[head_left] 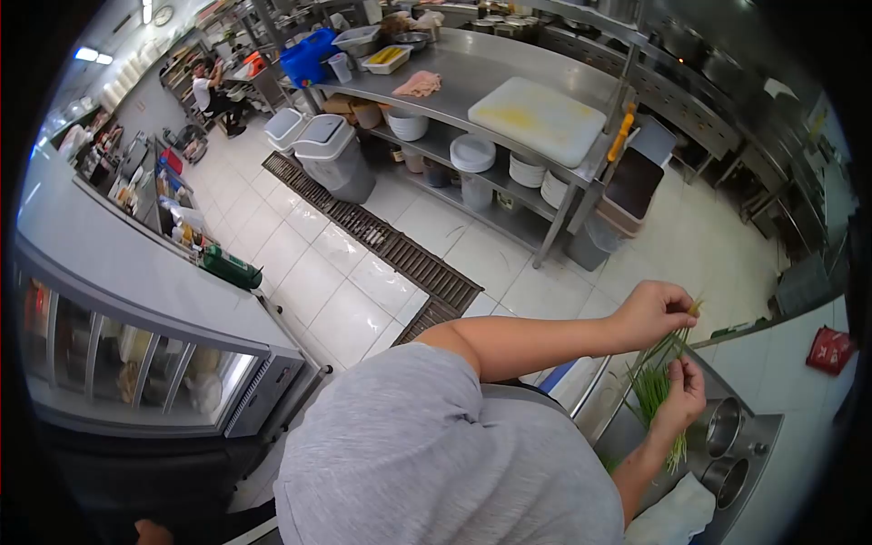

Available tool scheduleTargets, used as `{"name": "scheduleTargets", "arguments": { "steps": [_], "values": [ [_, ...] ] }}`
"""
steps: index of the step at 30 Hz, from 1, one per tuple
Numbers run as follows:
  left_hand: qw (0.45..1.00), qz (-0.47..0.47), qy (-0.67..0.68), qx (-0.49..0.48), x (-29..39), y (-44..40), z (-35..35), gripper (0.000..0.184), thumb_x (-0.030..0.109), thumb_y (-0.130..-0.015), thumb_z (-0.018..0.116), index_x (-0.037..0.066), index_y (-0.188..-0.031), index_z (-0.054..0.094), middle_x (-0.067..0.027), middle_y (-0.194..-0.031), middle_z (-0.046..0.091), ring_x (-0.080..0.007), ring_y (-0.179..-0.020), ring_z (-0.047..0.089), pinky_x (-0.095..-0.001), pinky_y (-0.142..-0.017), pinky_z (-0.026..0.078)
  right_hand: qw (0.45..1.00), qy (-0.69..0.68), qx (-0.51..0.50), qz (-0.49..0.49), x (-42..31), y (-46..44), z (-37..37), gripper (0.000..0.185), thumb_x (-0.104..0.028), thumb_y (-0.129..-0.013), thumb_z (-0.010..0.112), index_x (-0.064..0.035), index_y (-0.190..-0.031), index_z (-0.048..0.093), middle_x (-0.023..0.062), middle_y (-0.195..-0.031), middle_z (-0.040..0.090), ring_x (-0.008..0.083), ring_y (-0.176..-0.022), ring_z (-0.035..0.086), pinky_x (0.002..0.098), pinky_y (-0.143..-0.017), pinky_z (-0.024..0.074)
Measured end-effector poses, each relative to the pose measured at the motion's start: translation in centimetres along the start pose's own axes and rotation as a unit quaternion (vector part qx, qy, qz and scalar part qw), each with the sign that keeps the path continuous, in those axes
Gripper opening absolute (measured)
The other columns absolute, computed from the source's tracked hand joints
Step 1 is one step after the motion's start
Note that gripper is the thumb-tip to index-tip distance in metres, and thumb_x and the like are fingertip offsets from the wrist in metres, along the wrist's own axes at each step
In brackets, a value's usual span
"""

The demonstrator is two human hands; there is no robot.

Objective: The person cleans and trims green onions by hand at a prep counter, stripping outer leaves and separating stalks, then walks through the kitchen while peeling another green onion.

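Observation:
My left hand (pixel 656 315) is closed in a pinch on the yellowish ends of a few thin green chives (pixel 679 338). Just below it, my right hand (pixel 681 397) has its fingers closed on the same stalks. A larger bunch of chives (pixel 650 389) lies on the metal counter under my hands, its pale ends showing past my right wrist. Two round metal pots (pixel 724 427) sit beside the bunch. A white cloth (pixel 677 511) lies close to my right forearm.
A steel table (pixel 559 82) bears a white cutting board (pixel 538 120) and a pink cloth (pixel 419 84). Lidded bins (pixel 334 163) stand by a floor drain grate (pixel 363 232). A glass-front fridge (pixel 136 354) is at left. Another person (pixel 211 95) is far back.

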State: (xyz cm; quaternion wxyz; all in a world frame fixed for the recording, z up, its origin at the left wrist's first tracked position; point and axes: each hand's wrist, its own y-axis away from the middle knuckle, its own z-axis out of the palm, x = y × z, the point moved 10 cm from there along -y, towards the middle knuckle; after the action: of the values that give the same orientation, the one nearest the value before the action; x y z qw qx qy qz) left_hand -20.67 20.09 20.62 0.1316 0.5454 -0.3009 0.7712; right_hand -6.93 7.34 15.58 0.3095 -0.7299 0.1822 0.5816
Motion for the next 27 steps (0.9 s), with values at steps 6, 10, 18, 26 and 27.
{"name": "scheduleTargets", "arguments": {
  "steps": [6, 10, 18, 26, 27],
  "values": [
    [0.998, 0.001, 0.015, 0.057, 2.6, -0.3, -5.0, 0.011, 0.003, -0.077, 0.067, -0.003, -0.086, 0.064, -0.0078, -0.081, 0.066, -0.011, -0.076, 0.061, -0.0234, -0.071, 0.049, 0.999, 0.013, -0.041, 0.01, -1.2, -0.6, 3.8, 0.012, -0.006, -0.084, 0.061, 0.0016, -0.093, 0.06, 0.0014, -0.081, 0.058, 0.008, -0.071, 0.052, 0.0202, -0.066, 0.0421],
    [0.999, 0.007, 0.007, 0.047, 2.5, 0.0, -4.9, 0.011, 0.004, -0.077, 0.067, -0.003, -0.085, 0.064, -0.0073, -0.081, 0.066, -0.011, -0.076, 0.062, -0.0238, -0.071, 0.049, 0.998, 0.02, -0.067, -0.003, -1.4, -0.9, 4.5, 0.01, -0.004, -0.084, 0.061, 0.0017, -0.091, 0.059, 0.0021, -0.081, 0.057, 0.0083, -0.074, 0.052, 0.0205, -0.067, 0.0421],
    [0.999, -0.019, -0.028, 0.039, 0.9, -0.5, -3.2, 0.01, 0.006, -0.077, 0.068, -0.002, -0.083, 0.065, -0.0075, -0.079, 0.066, -0.0108, -0.073, 0.061, -0.0246, -0.067, 0.049, 0.994, 0.046, -0.092, 0.038, 0.9, -1.7, 3.1, 0.009, -0.001, -0.084, 0.058, 0.0014, -0.092, 0.058, 0.0033, -0.086, 0.057, 0.0109, -0.079, 0.053, 0.0238, -0.074, 0.0442],
    [0.985, -0.099, 0.134, 0.046, -2.8, -4.3, -3.2, 0.015, 0.009, -0.084, 0.061, -0.001, -0.096, 0.059, -0.0118, -0.086, 0.066, -0.0185, -0.078, 0.065, -0.0298, -0.073, 0.052, 0.988, -0.016, -0.094, 0.123, -0.2, -2.2, 1.4, 0.014, -0.003, -0.08, 0.063, 0.0011, -0.093, 0.061, 0.0006, -0.082, 0.06, 0.0079, -0.074, 0.054, 0.0207, -0.068, 0.0441],
    [0.984, -0.102, 0.138, 0.05, -3.1, -4.8, -2.8, 0.015, 0.009, -0.084, 0.061, -0.001, -0.095, 0.058, -0.012, -0.086, 0.066, -0.019, -0.078, 0.065, -0.0298, -0.073, 0.052, 0.987, -0.013, -0.084, 0.133, 0.0, -2.1, 0.2, 0.015, -0.003, -0.08, 0.063, 0.001, -0.094, 0.061, 0.0008, -0.082, 0.06, 0.0081, -0.075, 0.055, 0.0211, -0.069, 0.0444]
  ]
}}
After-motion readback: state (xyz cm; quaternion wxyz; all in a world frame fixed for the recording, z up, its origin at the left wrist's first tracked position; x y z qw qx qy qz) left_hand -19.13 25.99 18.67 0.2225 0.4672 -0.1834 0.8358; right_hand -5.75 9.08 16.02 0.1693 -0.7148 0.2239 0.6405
